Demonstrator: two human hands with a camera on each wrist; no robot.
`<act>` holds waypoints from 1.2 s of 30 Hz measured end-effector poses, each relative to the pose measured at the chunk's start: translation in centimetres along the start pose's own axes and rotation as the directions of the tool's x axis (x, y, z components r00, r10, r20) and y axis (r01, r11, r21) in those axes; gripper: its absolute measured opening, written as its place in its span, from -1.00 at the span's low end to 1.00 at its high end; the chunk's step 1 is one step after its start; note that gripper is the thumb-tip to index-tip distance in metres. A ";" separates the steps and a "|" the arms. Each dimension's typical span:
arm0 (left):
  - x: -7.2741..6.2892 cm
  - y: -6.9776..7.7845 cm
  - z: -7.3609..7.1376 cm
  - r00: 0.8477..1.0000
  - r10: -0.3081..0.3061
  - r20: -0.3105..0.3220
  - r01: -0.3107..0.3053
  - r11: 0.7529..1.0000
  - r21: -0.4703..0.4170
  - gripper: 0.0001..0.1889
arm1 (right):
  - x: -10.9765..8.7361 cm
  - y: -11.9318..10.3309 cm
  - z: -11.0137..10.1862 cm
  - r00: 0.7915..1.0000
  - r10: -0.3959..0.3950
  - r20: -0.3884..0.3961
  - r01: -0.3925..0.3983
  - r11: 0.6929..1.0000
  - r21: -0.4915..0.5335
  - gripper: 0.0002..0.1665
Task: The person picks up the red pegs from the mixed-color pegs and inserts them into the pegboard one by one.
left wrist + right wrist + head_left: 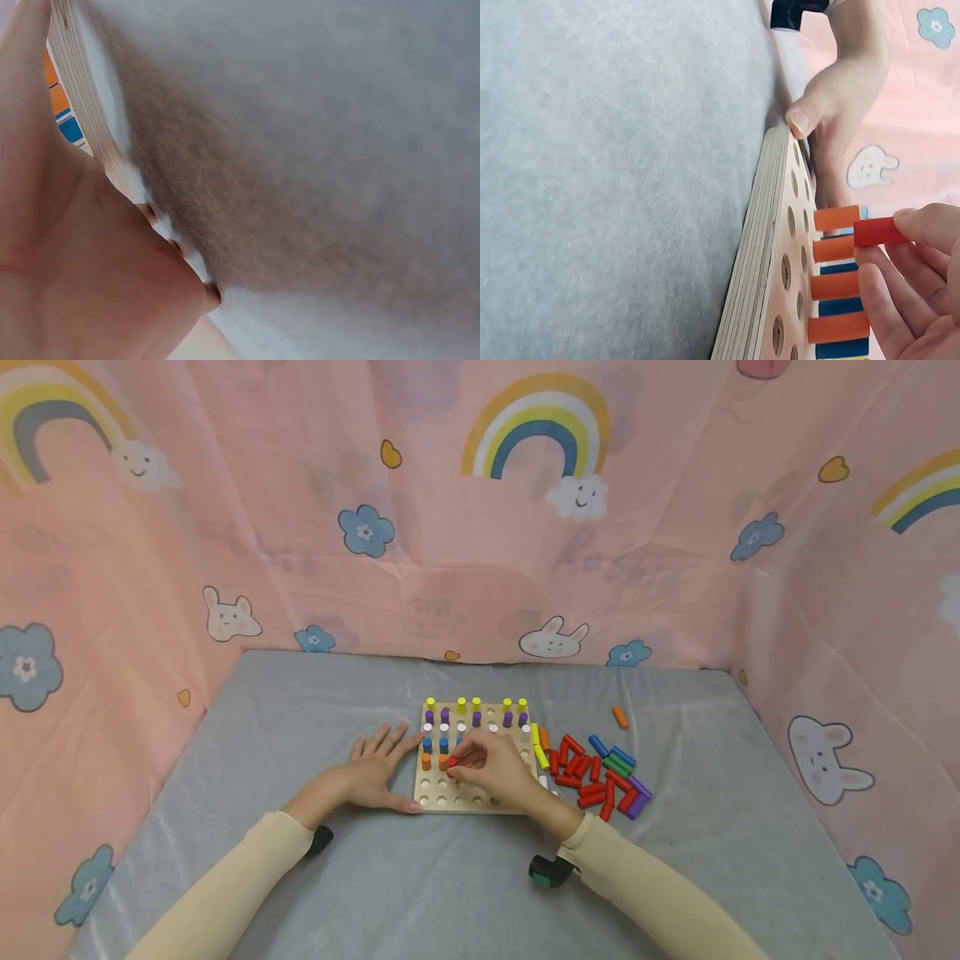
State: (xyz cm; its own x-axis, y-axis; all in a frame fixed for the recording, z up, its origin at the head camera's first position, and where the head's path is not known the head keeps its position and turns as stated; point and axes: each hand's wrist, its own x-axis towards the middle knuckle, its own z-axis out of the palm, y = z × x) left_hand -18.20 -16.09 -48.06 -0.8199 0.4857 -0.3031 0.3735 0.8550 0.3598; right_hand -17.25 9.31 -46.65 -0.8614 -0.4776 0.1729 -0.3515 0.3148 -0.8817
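My right hand (491, 768) pinches a red peg (874, 232) between thumb and fingers, over the wooden pegboard (432, 792). In the right wrist view the peg is beside the row of upright orange pegs (838, 327). My left hand (375, 772) lies with its fingers spread at the board's left edge, its thumb by the near corner. Yellow pegs (461, 703), purple pegs (477, 718), white pegs (444, 728) and blue pegs (427, 745) stand in rows farther back on the board. Part of the blue and orange rows is hidden behind my right hand.
Right of the board lies a loose pile of red pegs (567, 781), with green pegs (617, 766), blue pegs (597, 745) and purple pegs (638, 804) at its right. One orange peg (620, 717) lies apart. A grey cloth (375, 893) covers the table; patterned pink curtains (480, 585) surround it.
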 end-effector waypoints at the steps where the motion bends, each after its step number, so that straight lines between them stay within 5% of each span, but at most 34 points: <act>1: 0.0 0.0 0.0 1.000 0.000 0.001 0.000 1.000 -0.001 0.22 | 0.0 0.0 0.1 1.000 -0.008 -0.003 0.008 1.000 -0.002 -0.83; 25: 0.0 -0.3 0.3 0.999 0.037 -0.009 -0.037 0.998 -0.054 0.26 | 1.0 -0.5 3.5 1.000 -0.003 0.014 0.004 0.998 -0.066 -0.82; 36: -0.2 -0.1 0.0 1.000 0.012 0.009 -0.012 1.000 -0.010 0.21 | 1.0 0.2 4.3 1.000 -0.029 -0.012 0.028 0.997 -0.077 -0.84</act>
State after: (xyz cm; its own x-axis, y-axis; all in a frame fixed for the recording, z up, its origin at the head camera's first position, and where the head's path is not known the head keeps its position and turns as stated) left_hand -18.08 -16.23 -48.03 -0.8118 0.4971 -0.3065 0.3786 0.8475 0.3719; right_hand -16.63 5.38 -48.48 -0.8552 -0.4769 0.2031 -0.4022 0.3634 -0.8404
